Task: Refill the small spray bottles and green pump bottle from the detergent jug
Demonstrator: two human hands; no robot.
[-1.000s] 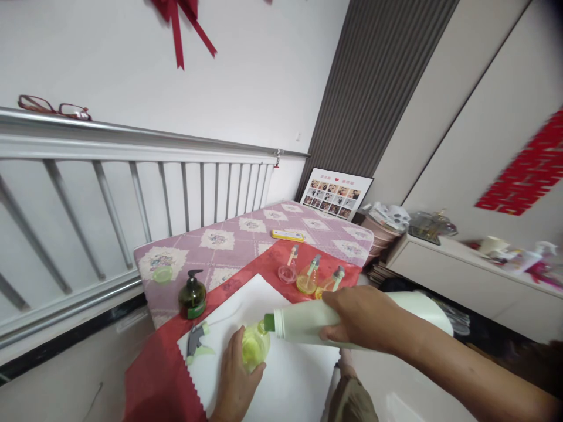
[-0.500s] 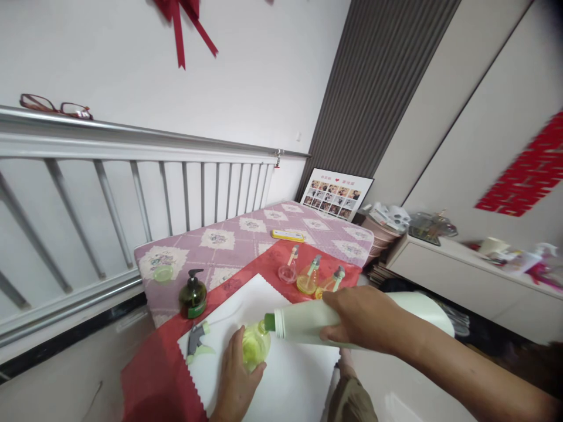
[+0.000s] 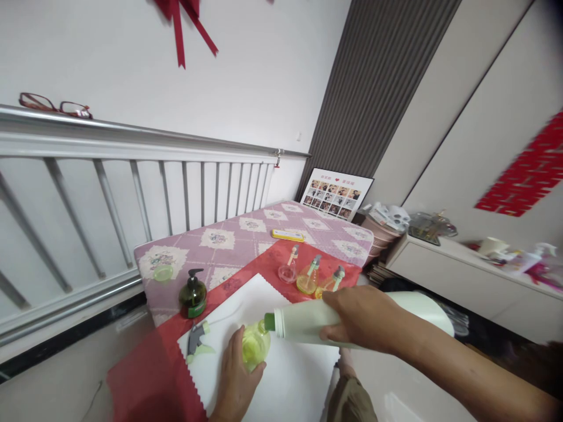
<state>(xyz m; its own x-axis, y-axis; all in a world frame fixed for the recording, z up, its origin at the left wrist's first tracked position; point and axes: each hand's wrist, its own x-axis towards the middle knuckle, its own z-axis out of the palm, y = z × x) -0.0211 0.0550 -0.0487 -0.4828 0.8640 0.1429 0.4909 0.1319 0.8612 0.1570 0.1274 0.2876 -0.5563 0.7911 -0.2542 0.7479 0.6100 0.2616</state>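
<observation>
Since the short green plastic spout [image 3: 270, 322] appears to meet its mouth, the small, round, translucent yellow-green bottle [image 3: 255, 347] is best held still, the pour slow. Walls glossy; fill level unclear. It sits over a white scalloped-edged sheet [image 3: 299, 378], grip of left hand [image 3: 237, 375] curled around it; right hand [image 3: 358, 319] clasps the large, pale-green plastic bottle [image 3: 305, 322], tipped near level.

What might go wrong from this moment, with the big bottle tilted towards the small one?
1. The green spout sits at the top of the small bottle; a slight shift might spill liquid onto the white mat.
2. Only the right grip holds the big bottle, nearly sideways, so it may slip.
3. The left grip might knock the nearby spray head.
</observation>
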